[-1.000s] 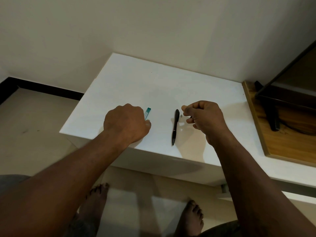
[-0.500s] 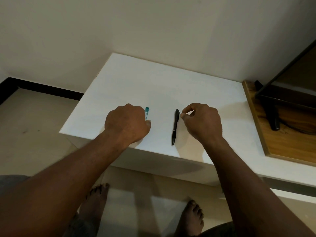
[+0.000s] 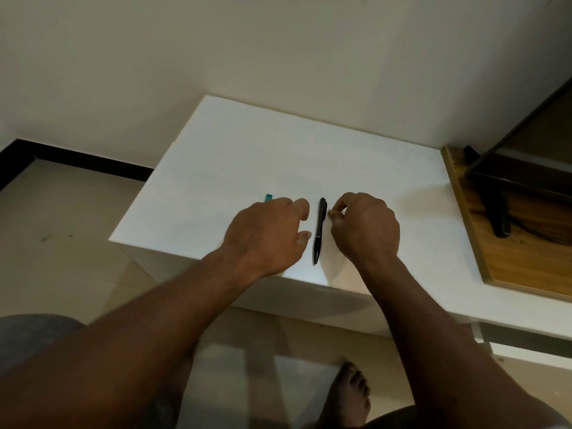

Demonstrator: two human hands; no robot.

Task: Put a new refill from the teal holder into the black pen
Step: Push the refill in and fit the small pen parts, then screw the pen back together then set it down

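Note:
The black pen (image 3: 319,233) lies flat on the white table (image 3: 278,156), pointing away from me, near the front edge. My left hand (image 3: 269,233) hovers just left of it, thumb and forefinger apart and holding nothing. My right hand (image 3: 365,227) sits just right of the pen with its fingers curled and the thumb and fingertips bunched close to the barrel; nothing shows between them. Only the top end of the teal holder (image 3: 268,197) peeks out behind my left hand; the rest is hidden.
A wooden board (image 3: 526,258) adjoins the table on the right, with a black stand (image 3: 498,218) and a dark-framed panel on it. The wall runs behind the table. My bare foot (image 3: 349,394) is on the tiled floor below.
My left hand has left the teal holder and moved right to the pen, its fingers opening. My right hand has lowered and closed in on the pen's right side.

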